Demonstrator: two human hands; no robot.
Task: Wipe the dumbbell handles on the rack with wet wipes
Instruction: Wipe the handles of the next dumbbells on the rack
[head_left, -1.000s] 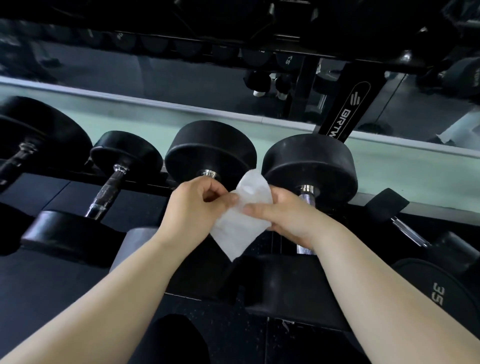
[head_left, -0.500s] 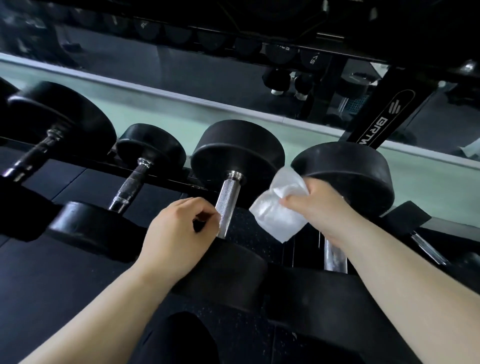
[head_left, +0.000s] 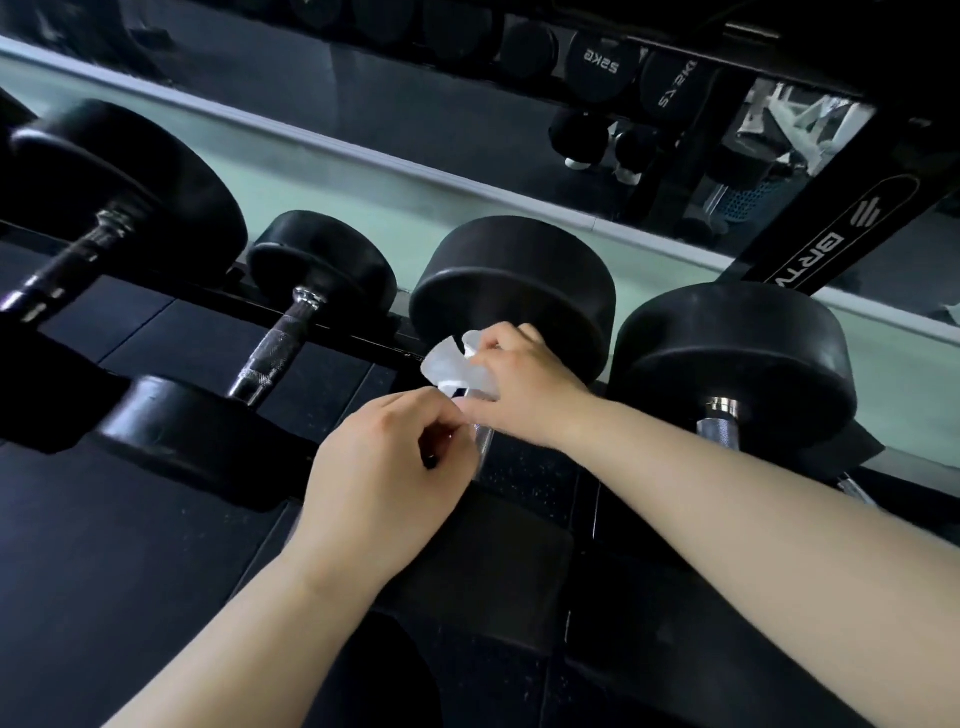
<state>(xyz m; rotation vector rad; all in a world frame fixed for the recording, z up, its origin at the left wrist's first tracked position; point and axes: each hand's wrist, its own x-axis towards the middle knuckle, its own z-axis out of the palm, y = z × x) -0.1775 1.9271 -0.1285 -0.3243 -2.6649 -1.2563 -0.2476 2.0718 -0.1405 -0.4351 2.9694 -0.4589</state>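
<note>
Most of the handle (head_left: 482, 441) being wiped is covered. Its upper part is hidden under the wet wipe (head_left: 457, 366) and the right hand (head_left: 524, 384), and its lower part is hidden behind the left hand (head_left: 384, 467). Only a short silvery, knurled stretch is seen between the two hands. Whether the wipe goes fully round the bar cannot be told.

The wet wipe is laid over the handle just below the far dumbbell head (head_left: 511, 291). It is thin, crumpled and translucent white. It is gripped from above by the curled fingers of the right hand, and its lower edge is pinched between the thumb and fingertips of the left hand.

The head is a matte black, drum-shaped mass. Right of the right hand a similar dumbbell (head_left: 737, 364) is seen, with a chrome collar. Left of the left hand a smaller dumbbell (head_left: 322, 265) is racked, with a dark knurled bar. The lettering on the rack upright (head_left: 810, 254) above the right hand is partly cut off.
</note>
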